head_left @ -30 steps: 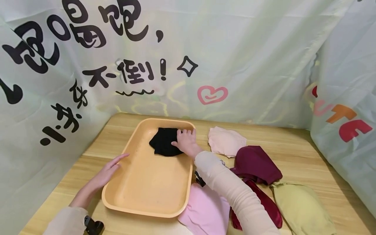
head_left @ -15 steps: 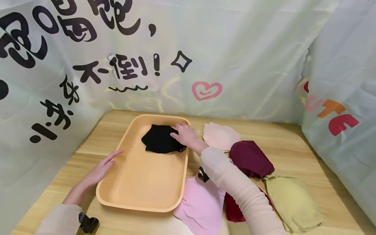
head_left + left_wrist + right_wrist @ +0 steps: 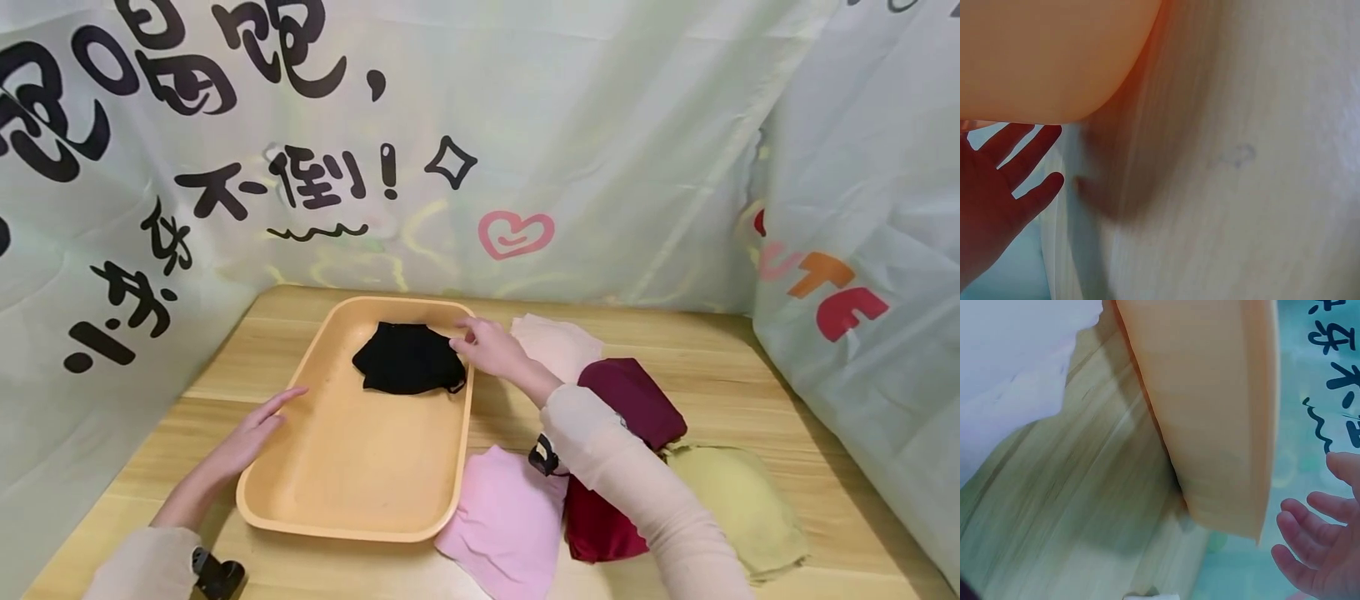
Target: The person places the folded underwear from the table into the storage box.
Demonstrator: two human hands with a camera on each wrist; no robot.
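Observation:
A folded black garment (image 3: pixel 408 358) lies flat in the far right part of a shallow orange tray (image 3: pixel 352 467). My right hand (image 3: pixel 498 348) hovers over the tray's right rim, beside the garment, with loosely bent fingers and nothing held. In the right wrist view, that hand (image 3: pixel 1322 550) appears spread and apart from the tray wall (image 3: pixel 1222 425). At the tray's left side, my left hand (image 3: pixel 251 437) has its fingers extended against the rim. The left wrist view shows this hand (image 3: pixel 997 181) with fingers apart, near the tray's outer wall (image 3: pixel 1054 56).
Right of the tray lie several folded garments: pale pink (image 3: pixel 555 343), burgundy (image 3: pixel 637 396), dark red (image 3: pixel 600 521), yellow-green (image 3: pixel 738 504) and pink (image 3: pixel 506 517). The right forearm passes over some of them. Printed curtains (image 3: pixel 630 167) enclose the wooden table (image 3: pixel 697 367).
My right hand has let go of the black garment and moved up and right to the tray's rim. The garment stays in the tray. My left hand keeps its place; the head view shifts slightly.

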